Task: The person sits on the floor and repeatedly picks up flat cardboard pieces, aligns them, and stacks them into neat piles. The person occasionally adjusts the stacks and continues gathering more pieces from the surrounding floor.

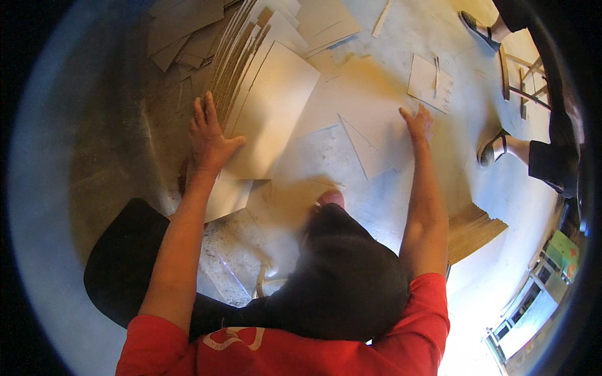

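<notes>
Left hand (210, 141) spread wide, thumb held apart from the fingers, stands at the near left side of a leaning stack of cardboard sheets (276, 106), its thumb overlapping the front sheet; whether the fingertips press on the sheet edges is hard to tell. The step in hand looks like steadying or lining up that stack, and the next move probably calls for a flat, even push along the edges, or for closing around a few sheets without bending them. From the left hand, the stack rises just to the right and runs on beyond the fingertips, fanned into many thin layers. Well across to the right, the right hand (419, 125) has its thumb parted from loosely bent fingers, with nothing visible in its grasp. Just beyond it lies a marked sheet (425, 88) with a thin strip (437, 72) on it; to its left, nearer the body, a pointed sheet (367, 150) lies on the floor (313, 147). Behind it, beside the right forearm, sits a brown cardboard bundle (473, 233).
</notes>
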